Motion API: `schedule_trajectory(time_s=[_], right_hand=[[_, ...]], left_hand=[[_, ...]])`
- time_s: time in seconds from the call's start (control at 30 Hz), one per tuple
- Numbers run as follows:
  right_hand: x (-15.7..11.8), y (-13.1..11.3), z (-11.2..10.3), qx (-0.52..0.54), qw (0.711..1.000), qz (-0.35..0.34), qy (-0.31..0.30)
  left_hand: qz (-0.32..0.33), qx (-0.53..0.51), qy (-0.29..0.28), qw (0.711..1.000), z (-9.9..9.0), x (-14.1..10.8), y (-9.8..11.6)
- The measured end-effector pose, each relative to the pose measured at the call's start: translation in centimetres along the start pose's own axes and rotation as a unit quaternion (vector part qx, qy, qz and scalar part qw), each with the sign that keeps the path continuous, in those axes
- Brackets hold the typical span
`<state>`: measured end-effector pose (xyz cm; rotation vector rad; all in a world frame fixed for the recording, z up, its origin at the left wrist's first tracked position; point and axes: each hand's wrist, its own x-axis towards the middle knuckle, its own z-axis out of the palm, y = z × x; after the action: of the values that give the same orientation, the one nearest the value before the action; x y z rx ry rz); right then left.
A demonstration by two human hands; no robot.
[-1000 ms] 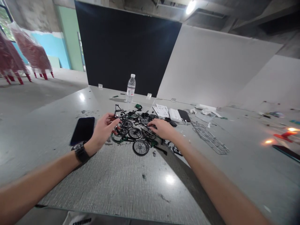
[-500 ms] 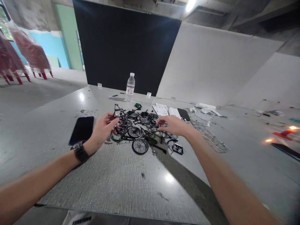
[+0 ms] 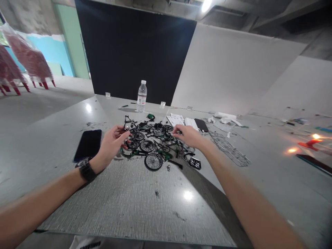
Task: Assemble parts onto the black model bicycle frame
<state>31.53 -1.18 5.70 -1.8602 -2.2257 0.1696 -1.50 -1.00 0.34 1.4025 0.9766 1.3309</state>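
Note:
My left hand (image 3: 112, 141) is curled at the left edge of a heap of miniature bicycle parts. A small black bicycle frame (image 3: 127, 120) sticks up from its closed fingertips; their exact contact is partly hidden. Across the heap hovers my right hand (image 3: 185, 134), thumb and index finger pinched together. Whatever lies in that pinch is too small to make out. Between the hands are spoked black wheels (image 3: 147, 146), another wheel (image 3: 153, 162) at the front, a green curved part (image 3: 127, 153) and a small black basket-like piece (image 3: 195, 163).
Left of the parts lies a phone (image 3: 88, 145). A water bottle (image 3: 141, 97) stands behind them, near a printed sheet (image 3: 175, 120) and a dark flat device (image 3: 201, 125). Wire-like grey sprue frames (image 3: 229, 148) lie to the right. A black panel (image 3: 135, 52) rises behind the table.
The right hand's thumb and index finger have come together into a pinch, with the hand slightly higher over the parts. My left hand keeps its place. The camera view has shifted slightly.

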Motion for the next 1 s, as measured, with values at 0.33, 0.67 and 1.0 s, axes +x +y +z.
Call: schedule_trajectory(time_s=[0.33,0.67,1.0], right_hand=[[0.4,2.7,-0.2,-0.043,0.998,0.015,0.033],[0.1,0.7,0.8,-0.149,0.988,0.028,-0.022],[-0.1,-0.4,0.1,-0.111,0.993,-0.006,-0.049]], left_hand=[[-0.005,-0.004,0.004,1.000,0.4,-0.1,0.6],[0.001,0.001,-0.006,1.000,0.1,0.0,0.1],[0.002,0.001,-0.006,1.000,0.1,-0.1,0.2]])
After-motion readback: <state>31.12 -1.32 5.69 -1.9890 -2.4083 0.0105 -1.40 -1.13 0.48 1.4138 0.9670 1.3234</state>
